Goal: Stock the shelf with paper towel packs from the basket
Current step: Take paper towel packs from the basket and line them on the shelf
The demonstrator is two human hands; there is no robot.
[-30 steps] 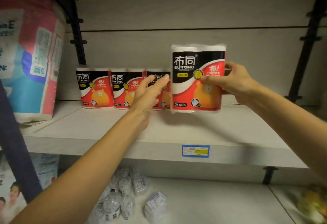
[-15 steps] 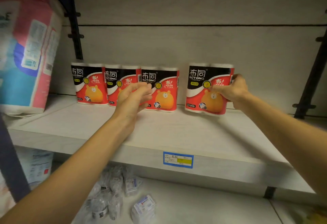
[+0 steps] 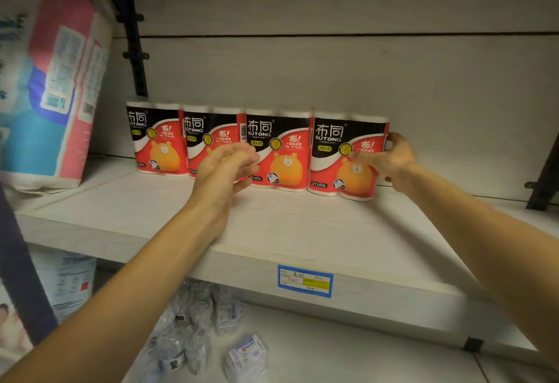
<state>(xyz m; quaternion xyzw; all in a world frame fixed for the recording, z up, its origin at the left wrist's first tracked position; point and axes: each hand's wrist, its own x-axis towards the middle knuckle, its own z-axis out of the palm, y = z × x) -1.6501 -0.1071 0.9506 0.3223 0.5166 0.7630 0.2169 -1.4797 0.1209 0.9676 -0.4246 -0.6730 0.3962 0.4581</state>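
Several red-and-black paper towel packs stand in a row at the back of the white shelf [image 3: 302, 231]. The rightmost pack [image 3: 335, 165] stands against the third pack [image 3: 281, 152], and my right hand [image 3: 390, 162] grips its right side, thumb across the front. My left hand [image 3: 223, 168] hovers in front of the second pack [image 3: 211, 128] with fingers loosely curled, holding nothing. The first pack [image 3: 154, 137] is at the left end. The basket is out of view.
A big pink-and-blue wrapped bundle [image 3: 51, 80] fills the shelf's left end. A black upright [image 3: 133, 35] runs behind it. A blue price tag [image 3: 305, 280] sits on the shelf edge. Small clear packets [image 3: 193, 337] lie on the lower shelf.
My right hand carried the pack from mid-air down onto the shelf and slid it left against the row. My left hand stayed in front of the packs, fingers curling a little.
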